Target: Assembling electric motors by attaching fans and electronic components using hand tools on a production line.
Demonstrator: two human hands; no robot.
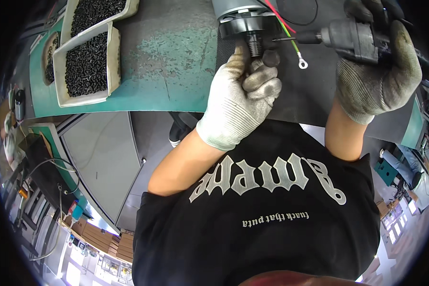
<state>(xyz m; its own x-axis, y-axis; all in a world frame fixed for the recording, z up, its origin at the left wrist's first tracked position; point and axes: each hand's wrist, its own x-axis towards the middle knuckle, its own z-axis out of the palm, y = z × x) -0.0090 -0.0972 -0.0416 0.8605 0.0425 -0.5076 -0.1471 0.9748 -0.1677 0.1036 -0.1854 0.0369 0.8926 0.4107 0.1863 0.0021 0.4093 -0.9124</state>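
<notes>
1. Worktop (pixel 176 71): green, paint worn; a dark mat (pixel 312 90) covers the part before the person.
2. Two pale plastic bins (pixel 114 66), left side, filled with small black screw-like pieces (pixel 86 64).
3. Motor (pixel 239 20): grey body, black flange, at the mat's far edge; threaded shaft (pixel 255 45) points toward the person.
4. Power driver (pixel 350 39): held level above the mat, bit pointing left, tip near the flange.
5. Right hand (pixel 386 83), gloved: grip closed around the driver.
6. Left hand (pixel 243 97), gloved: fingers curled at the shaft; cannot tell whether its grip is tight.
7. Red wire (pixel 282 20), green-yellow wire (pixel 295 46) beside the motor; the latter ends in a ring terminal (pixel 303 63).
</notes>
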